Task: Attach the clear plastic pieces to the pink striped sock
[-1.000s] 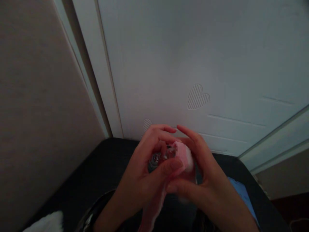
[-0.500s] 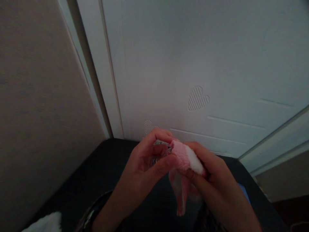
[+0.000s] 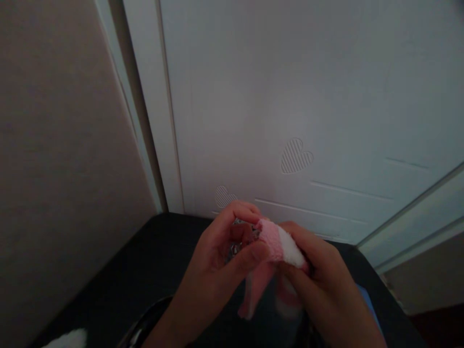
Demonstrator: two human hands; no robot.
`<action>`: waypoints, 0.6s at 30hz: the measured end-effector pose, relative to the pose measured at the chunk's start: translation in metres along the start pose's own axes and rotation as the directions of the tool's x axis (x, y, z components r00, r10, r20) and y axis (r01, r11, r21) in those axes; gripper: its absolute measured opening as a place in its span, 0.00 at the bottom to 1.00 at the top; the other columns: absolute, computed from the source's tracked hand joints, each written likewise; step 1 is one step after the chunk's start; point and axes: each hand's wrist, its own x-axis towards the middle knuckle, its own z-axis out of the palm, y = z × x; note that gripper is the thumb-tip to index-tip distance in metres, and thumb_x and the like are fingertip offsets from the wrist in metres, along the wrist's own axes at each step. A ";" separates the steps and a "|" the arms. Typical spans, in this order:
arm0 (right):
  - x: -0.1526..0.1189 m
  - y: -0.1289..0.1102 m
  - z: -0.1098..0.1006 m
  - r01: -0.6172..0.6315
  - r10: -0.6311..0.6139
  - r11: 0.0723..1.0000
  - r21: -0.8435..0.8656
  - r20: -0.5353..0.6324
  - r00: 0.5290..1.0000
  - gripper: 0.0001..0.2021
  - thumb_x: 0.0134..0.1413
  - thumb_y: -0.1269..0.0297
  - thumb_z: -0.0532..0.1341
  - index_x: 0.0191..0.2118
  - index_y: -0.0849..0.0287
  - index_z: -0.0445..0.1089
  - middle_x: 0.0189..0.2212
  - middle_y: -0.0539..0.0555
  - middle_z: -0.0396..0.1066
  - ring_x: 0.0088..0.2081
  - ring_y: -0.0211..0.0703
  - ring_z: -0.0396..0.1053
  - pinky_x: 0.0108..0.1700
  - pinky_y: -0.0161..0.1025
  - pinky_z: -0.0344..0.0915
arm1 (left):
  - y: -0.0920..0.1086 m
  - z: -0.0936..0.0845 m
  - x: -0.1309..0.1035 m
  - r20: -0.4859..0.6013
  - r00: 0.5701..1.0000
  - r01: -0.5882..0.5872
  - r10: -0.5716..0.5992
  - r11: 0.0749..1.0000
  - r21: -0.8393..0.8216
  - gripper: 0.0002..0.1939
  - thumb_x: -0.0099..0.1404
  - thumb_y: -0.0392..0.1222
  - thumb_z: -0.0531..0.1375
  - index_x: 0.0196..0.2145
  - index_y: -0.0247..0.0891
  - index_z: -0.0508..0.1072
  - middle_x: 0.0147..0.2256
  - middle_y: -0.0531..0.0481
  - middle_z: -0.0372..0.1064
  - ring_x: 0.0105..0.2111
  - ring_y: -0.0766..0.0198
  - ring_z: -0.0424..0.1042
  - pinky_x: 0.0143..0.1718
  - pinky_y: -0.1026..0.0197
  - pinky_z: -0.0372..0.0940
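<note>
A fluffy pink and white striped cloth (image 3: 273,238) is bunched between my two hands, with loose ends hanging below. My right hand (image 3: 322,268) is closed around the cloth from the right, its thumb pressing the lower side. From the left, my left hand (image 3: 221,256) curls its fingers and thumb around a small shiny silvery object (image 3: 235,249). Its fingertips touch the pink edge of the cloth. The shiny object passes towards the folded cloth; most of it is covered, and I cannot tell its kind.
Underneath lies a dark table (image 3: 145,258). A white panel (image 3: 224,121) with embossed hearts rises behind it, and a beige wall (image 3: 65,145) stands left. Something white and fluffy (image 3: 70,338) shows at bottom left, a blue flat thing (image 3: 369,302) beside my right forearm.
Both hands sit slightly lower in view as the camera has shifted. The hanging end of the cloth has swung left, and the cloth over the shiny object has turned slightly.
</note>
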 end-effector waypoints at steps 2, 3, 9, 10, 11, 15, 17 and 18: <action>0.000 0.003 0.000 -0.012 0.012 1.000 0.019 0.011 1.000 0.09 0.54 0.78 0.56 0.30 0.56 0.64 0.24 0.43 0.63 0.27 0.33 0.60 0.28 0.31 0.54 | 0.001 0.001 0.000 -0.005 1.000 -0.009 0.009 1.000 0.006 0.06 0.61 0.42 0.62 0.37 0.46 0.69 0.39 0.56 0.63 0.31 0.72 0.64 0.28 0.72 0.61; 0.000 0.004 0.001 -0.011 0.011 0.999 0.032 0.013 1.000 0.10 0.54 0.79 0.55 0.30 0.56 0.64 0.24 0.43 0.63 0.27 0.32 0.60 0.28 0.30 0.54 | 0.001 0.001 0.000 -0.005 1.000 -0.017 0.017 1.000 0.015 0.06 0.61 0.42 0.62 0.37 0.47 0.69 0.38 0.56 0.63 0.30 0.72 0.64 0.28 0.72 0.61; -0.001 0.002 0.003 -0.035 0.028 0.990 0.139 0.053 0.998 0.08 0.59 0.74 0.52 0.35 0.54 0.64 0.28 0.44 0.66 0.29 0.33 0.62 0.30 0.29 0.58 | 0.001 0.001 0.001 0.006 0.997 -0.078 0.078 0.987 0.141 0.06 0.63 0.38 0.60 0.38 0.47 0.69 0.39 0.55 0.63 0.32 0.70 0.65 0.32 0.70 0.63; -0.001 0.002 0.003 -0.057 0.048 0.986 0.154 0.063 0.997 0.08 0.59 0.73 0.53 0.38 0.52 0.64 0.30 0.44 0.67 0.31 0.33 0.63 0.31 0.29 0.59 | 0.001 0.001 0.001 -0.002 0.996 -0.086 0.088 0.983 0.165 0.06 0.63 0.37 0.60 0.38 0.47 0.68 0.39 0.55 0.63 0.33 0.70 0.65 0.32 0.70 0.63; -0.002 0.001 0.003 -0.082 0.071 0.982 0.169 0.069 0.995 0.09 0.59 0.71 0.54 0.42 0.50 0.64 0.32 0.44 0.68 0.32 0.34 0.64 0.33 0.30 0.61 | 0.001 0.001 0.001 -0.007 0.995 -0.096 0.099 0.978 0.185 0.06 0.63 0.37 0.60 0.38 0.47 0.68 0.39 0.55 0.62 0.33 0.70 0.65 0.32 0.70 0.62; -0.002 0.003 0.004 -0.146 0.138 0.962 0.230 0.052 0.989 0.31 0.48 0.70 0.65 0.55 0.39 0.56 0.42 0.45 0.68 0.37 0.38 0.68 0.38 0.34 0.67 | 0.001 0.001 0.001 -0.008 0.992 -0.123 0.129 0.961 0.246 0.06 0.63 0.36 0.59 0.37 0.46 0.68 0.38 0.55 0.63 0.33 0.69 0.65 0.32 0.69 0.63; -0.001 0.004 0.006 -0.145 0.149 0.963 0.229 0.002 0.989 0.37 0.44 0.72 0.67 0.57 0.37 0.53 0.39 0.44 0.68 0.33 0.37 0.69 0.35 0.33 0.68 | 0.001 0.001 0.000 -0.012 0.994 -0.105 0.113 0.957 0.272 0.07 0.63 0.37 0.59 0.39 0.46 0.68 0.38 0.54 0.64 0.33 0.68 0.66 0.31 0.68 0.63; 0.000 0.004 0.006 -0.138 0.148 0.966 0.217 -0.032 0.988 0.36 0.44 0.72 0.66 0.56 0.36 0.54 0.37 0.43 0.67 0.31 0.36 0.68 0.33 0.32 0.67 | 0.001 0.001 0.000 -0.018 0.996 -0.084 0.092 0.958 0.274 0.08 0.63 0.37 0.59 0.40 0.46 0.68 0.38 0.54 0.65 0.33 0.67 0.67 0.30 0.68 0.63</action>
